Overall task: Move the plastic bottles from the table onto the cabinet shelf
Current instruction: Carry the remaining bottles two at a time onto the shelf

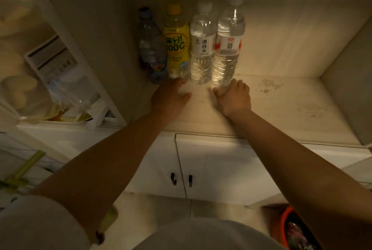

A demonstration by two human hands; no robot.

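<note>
Several plastic bottles stand upright in a row at the back left of the cabinet shelf [281, 104]: a dark blue-capped bottle [151, 48], a yellow drink bottle [176, 42], a clear water bottle with a white label [202, 44] and a taller clear bottle with a red-and-white label [228, 44]. My left hand [169, 96] lies on the shelf with its fingertips at the yellow bottle's base and its thumb spread to the right. My right hand [234, 96] grips the base of the red-and-white labelled bottle between thumb and fingers.
A side wall stands just left of the bottles, with a glass-fronted compartment [60, 80] beyond it. Another cabinet wall [350, 92] closes the shelf at the right. Two white doors with dark handles [182, 179] sit below. An orange bin [296, 229] is on the floor.
</note>
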